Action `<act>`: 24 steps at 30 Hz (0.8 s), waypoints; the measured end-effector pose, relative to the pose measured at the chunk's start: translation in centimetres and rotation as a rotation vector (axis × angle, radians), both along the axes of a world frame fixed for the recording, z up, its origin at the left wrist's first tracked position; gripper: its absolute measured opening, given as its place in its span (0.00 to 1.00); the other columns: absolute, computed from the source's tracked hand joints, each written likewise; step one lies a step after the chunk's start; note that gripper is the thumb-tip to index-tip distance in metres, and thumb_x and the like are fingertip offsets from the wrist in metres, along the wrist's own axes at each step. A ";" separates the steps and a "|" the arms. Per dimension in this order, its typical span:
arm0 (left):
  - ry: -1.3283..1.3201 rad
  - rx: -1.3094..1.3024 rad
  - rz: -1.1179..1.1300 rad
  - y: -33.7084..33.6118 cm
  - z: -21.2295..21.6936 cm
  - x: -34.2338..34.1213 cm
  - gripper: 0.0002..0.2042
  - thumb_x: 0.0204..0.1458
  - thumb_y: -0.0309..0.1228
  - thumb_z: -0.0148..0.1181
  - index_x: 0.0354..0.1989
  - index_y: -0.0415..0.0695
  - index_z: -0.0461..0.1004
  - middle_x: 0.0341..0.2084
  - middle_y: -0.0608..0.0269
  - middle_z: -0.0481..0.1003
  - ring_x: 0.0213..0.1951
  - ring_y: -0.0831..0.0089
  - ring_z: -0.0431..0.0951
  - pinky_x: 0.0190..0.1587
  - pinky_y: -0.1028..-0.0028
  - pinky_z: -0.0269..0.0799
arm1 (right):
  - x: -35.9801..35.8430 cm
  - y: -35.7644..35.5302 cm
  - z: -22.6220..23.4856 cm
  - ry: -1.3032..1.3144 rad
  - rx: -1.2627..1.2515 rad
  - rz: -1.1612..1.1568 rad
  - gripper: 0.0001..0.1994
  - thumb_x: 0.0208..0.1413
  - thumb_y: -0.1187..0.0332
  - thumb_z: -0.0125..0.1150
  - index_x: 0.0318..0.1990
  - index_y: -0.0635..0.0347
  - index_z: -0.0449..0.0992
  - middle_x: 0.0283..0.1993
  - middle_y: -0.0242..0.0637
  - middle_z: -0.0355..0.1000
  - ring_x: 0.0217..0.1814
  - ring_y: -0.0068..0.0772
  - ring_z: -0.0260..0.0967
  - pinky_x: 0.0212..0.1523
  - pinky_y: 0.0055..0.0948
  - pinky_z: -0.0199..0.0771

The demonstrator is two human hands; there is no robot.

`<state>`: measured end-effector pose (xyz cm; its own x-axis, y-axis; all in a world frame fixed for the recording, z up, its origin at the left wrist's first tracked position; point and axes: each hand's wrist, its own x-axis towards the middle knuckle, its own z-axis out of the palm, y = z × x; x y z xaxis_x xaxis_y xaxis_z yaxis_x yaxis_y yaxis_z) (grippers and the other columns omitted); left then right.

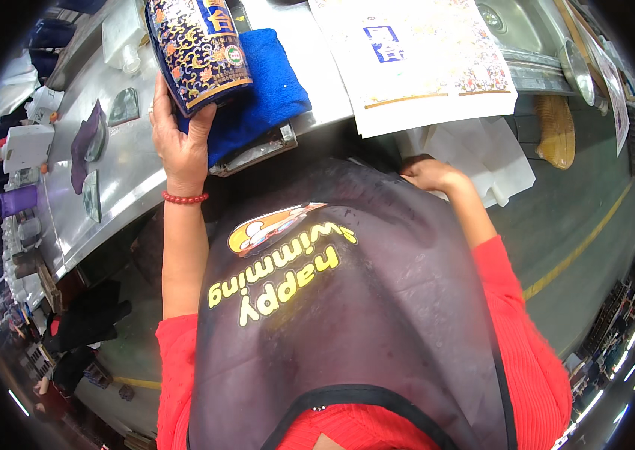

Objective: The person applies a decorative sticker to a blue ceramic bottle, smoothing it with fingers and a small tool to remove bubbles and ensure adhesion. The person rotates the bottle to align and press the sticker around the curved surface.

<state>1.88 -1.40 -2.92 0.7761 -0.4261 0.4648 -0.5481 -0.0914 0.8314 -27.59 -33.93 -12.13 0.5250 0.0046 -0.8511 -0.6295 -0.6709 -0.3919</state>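
dark blue, with gold and pink flowers, the bottle (201, 56) is in the left hand (182, 146) — thumb on one side, fingers round the other, gripping near its base. it is tilted, its base toward the person and its top cut off by the upper rim of the view. a red bead bracelet (185, 199) circles that wrist. behind the bottle, at the front edge of the metal table (133, 142), lies a folded blue cloth (276, 82); whether the bottle rests on it i cannot tell.

the right hand (430, 174) is low by the table's front edge, at the upper edge of the dark apron (407, 300), its fingers curled inward. the fingertips are hidden, so i cannot tell if it holds anything.

just above that hand, printed sheets (415, 71) hang over the table's front edge, with plain white paper (483, 154) lower down. to their right are a metal sink (516, 22) and a metal bowl (576, 71).

toward the table's left end lie a purple cloth (81, 154) and pieces of glass (124, 106) — one above it, one below. a white bottle (122, 37) is near the far edge. farther left, past the table, stands a white box (28, 146) near a purple tub (17, 201).
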 end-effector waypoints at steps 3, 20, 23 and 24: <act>0.044 -0.053 -0.016 -0.2 0.0 -0.2 0.42 0.56 0.45 0.72 0.72 0.33 0.59 0.59 0.51 0.71 0.59 0.66 0.73 0.63 0.68 0.68 | 4.7 0.3 -0.5 -0.105 0.074 0.149 0.28 0.60 0.41 0.58 0.54 0.57 0.80 0.49 0.49 0.79 0.52 0.39 0.77 0.53 0.35 0.75; 0.036 -0.029 -0.003 -0.4 0.6 -0.5 0.44 0.55 0.51 0.71 0.72 0.34 0.60 0.61 0.48 0.71 0.62 0.60 0.70 0.66 0.63 0.62 | 11.3 0.5 -7.0 -0.556 -0.052 -0.211 0.27 0.65 0.45 0.55 0.59 0.58 0.74 0.51 0.45 0.78 0.51 0.41 0.77 0.51 0.37 0.77; 0.044 -0.019 0.018 -0.3 0.3 -0.6 0.44 0.55 0.50 0.71 0.72 0.34 0.60 0.60 0.48 0.71 0.61 0.60 0.71 0.66 0.63 0.62 | 11.2 -2.3 -5.8 -0.874 0.252 -0.833 0.27 0.66 0.46 0.54 0.60 0.58 0.73 0.51 0.44 0.78 0.51 0.42 0.76 0.51 0.37 0.78; 0.055 -0.026 0.022 -0.3 0.2 -0.6 0.44 0.55 0.49 0.71 0.72 0.34 0.60 0.60 0.48 0.71 0.61 0.60 0.71 0.66 0.63 0.63 | 10.9 -3.5 -5.6 -0.979 0.374 -1.006 0.27 0.66 0.46 0.54 0.60 0.58 0.73 0.51 0.44 0.77 0.51 0.42 0.76 0.51 0.37 0.78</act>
